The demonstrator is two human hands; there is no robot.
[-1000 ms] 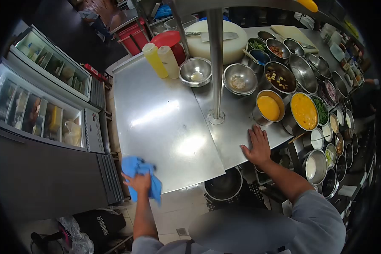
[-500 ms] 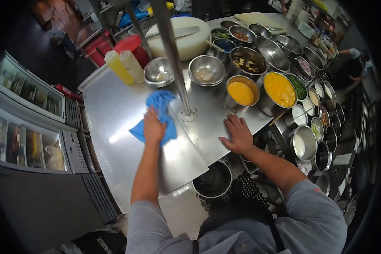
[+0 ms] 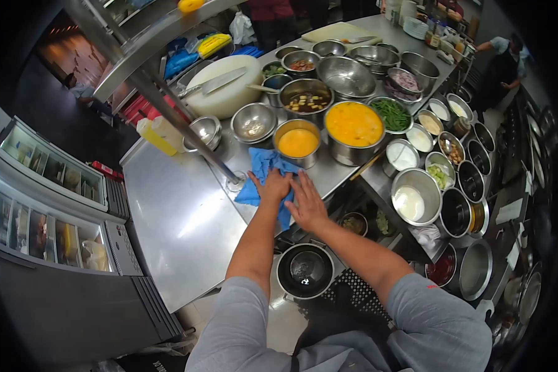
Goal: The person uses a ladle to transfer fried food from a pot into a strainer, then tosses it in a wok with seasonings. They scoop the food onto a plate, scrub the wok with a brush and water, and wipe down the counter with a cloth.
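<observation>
My left hand (image 3: 274, 186) presses down on a crumpled blue cloth (image 3: 268, 161), its fingers bunched into the fabric. The cloth lies on the steel table (image 3: 180, 214), just right of the post's round foot and in front of a pot of orange liquid (image 3: 297, 144). My right hand (image 3: 306, 203) is beside the left one, at the cloth's right edge, with its fingers stretched out; it grips nothing that I can see.
A metal post (image 3: 186, 130) rises from the table. Steel bowls (image 3: 254, 123), a large pot of yellow-orange food (image 3: 354, 125) and a knife on a round white block (image 3: 220, 84) stand behind. Open-topped containers (image 3: 416, 197) line the right side. Co-workers (image 3: 505, 65) are farther off.
My left hand and the blue cloth have moved right across the table, past the post's foot. My right hand is now close beside them. The view has shifted too.
</observation>
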